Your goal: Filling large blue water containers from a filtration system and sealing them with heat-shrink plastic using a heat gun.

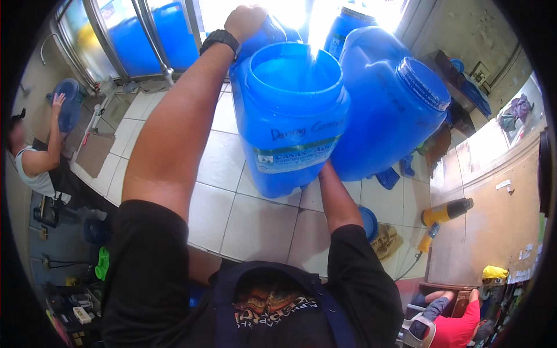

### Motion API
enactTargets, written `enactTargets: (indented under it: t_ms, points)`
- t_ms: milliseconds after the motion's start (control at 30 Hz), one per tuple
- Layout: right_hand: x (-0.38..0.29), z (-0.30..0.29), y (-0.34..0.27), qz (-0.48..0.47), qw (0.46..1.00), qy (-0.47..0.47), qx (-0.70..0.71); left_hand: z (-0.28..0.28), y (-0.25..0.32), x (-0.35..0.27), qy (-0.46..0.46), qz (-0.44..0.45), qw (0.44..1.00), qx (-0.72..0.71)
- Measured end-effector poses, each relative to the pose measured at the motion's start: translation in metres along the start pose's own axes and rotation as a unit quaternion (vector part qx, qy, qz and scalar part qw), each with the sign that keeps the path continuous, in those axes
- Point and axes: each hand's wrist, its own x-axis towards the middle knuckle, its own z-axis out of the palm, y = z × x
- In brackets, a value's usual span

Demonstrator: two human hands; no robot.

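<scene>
A blue plastic water jug (287, 117) with a wide round mouth stands tilted towards me above the white tiled counter (254, 217). Its mouth is uncapped, and its front bears a label and handwriting. My left hand (246, 21), with a black watch at the wrist, is closed over the jug's far upper part, where its handle seems to be. My right forearm reaches behind the jug's lower right side, which hides that hand; its grip cannot be seen. A bright streak crosses the mouth's far rim; glare hides whether it is water.
A second, capped blue jug (383, 108) leans close on the right, another blue container (348, 28) behind it. A blue lid (367, 222), a brown cloth (387, 241) and a yellow-black tool (446, 211) lie rightward. One person handles a round bottle (67, 104) at left; another sits lower right.
</scene>
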Motion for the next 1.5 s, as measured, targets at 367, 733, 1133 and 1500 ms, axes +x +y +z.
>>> enactTargets:
  t_ms: [367, 733, 1133, 1500]
  points:
    - [-0.01, 0.004, -0.009, -0.067, 0.991, 0.115, 0.023, -0.014, 0.026, -0.013, 0.065, 0.058, 0.995, 0.05]
    - [-0.028, -0.002, -0.034, -0.1, 0.987, 0.107, 0.061, -0.035, 0.046, -0.019, 0.038, 0.041, 0.998, 0.042]
    - [-0.031, -0.008, -0.034, -0.058, 0.993, 0.056, 0.087, -0.027, 0.038, -0.019, 0.054, 0.08, 0.994, 0.042]
    - [-0.024, -0.014, -0.029, -0.016, 0.998, 0.023, 0.061, -0.028, 0.043, -0.019, 0.012, 0.037, 0.997, 0.061]
